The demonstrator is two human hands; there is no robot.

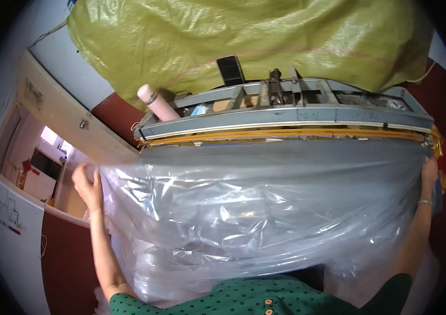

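Wide apart, the left hand [88, 186] and right hand [429, 174] pinch a clear plastic sheet [244, 210] at its left and right edges.

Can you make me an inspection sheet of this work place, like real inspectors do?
Surface: mostly hidden under a wide, clear, shiny plastic sheet; cannot tell what it is.
Job's things: the sheet, wrinkled and spread in front of a long grey metal frame.
Clutter: pink cylindrical bottle leaning at the frame's left end; flat black rectangular object at its back edge.
Hands: left hand grips the sheet's left side; right hand grips its right.
Cables: thin pale loop on the wall, maybe cord or wire.
Surroundings: yellow-green woven tarp behind the frame; red-brown and white wall.
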